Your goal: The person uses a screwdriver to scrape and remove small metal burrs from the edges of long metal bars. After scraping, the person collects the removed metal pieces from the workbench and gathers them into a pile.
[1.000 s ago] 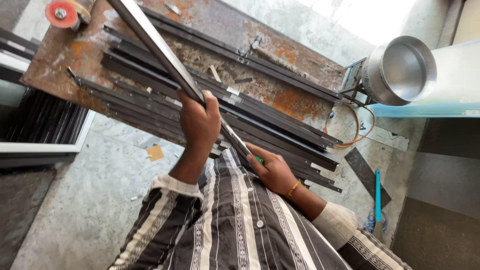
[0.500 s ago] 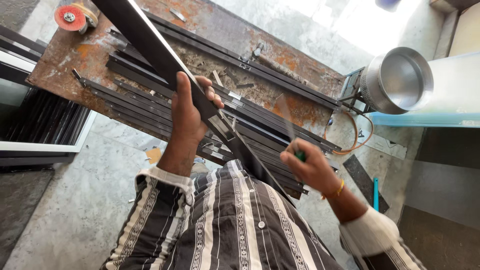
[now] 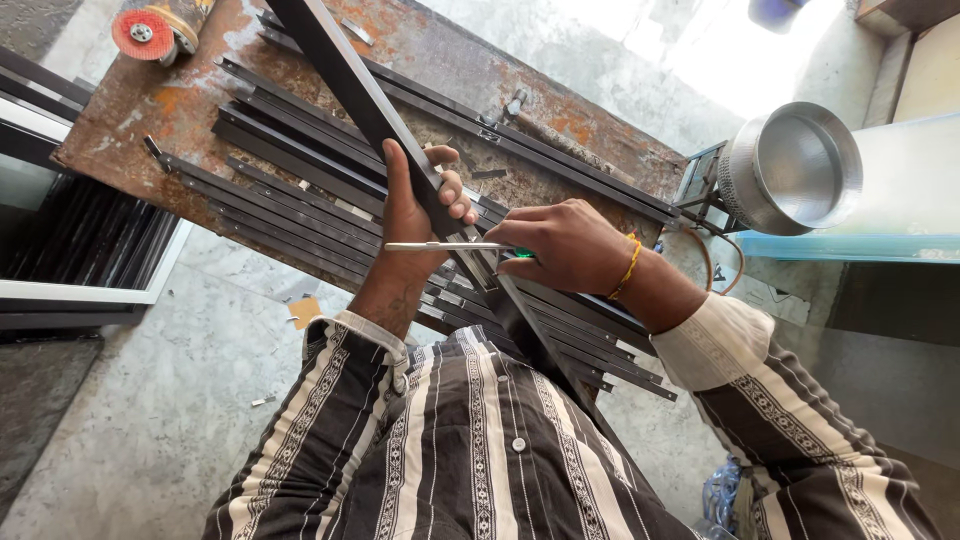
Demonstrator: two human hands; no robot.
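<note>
- Since the earlier frames, the right hand (image 3: 565, 245) has swung back in from the side and now sits just beside the left hand (image 3: 415, 215), bringing a thin metal rod (image 3: 445, 246) across the bar.
- Left hand is clamped around the long dark metal bar (image 3: 345, 75), which runs diagonally from the top of the view down toward the striped shirt (image 3: 480, 440).
- Right hand is closed on the rod's green handle (image 3: 522, 254); the shaft lies level, crossing the bar near the left thumb.
- Beneath lie dark metal strips (image 3: 290, 170) on the rusty table (image 3: 190, 100); an angle grinder (image 3: 150, 28) rests at its far corner.
- To work cleanly, I judge the bar should be held steady and the tool tip kept clear of the left fingers.
</note>
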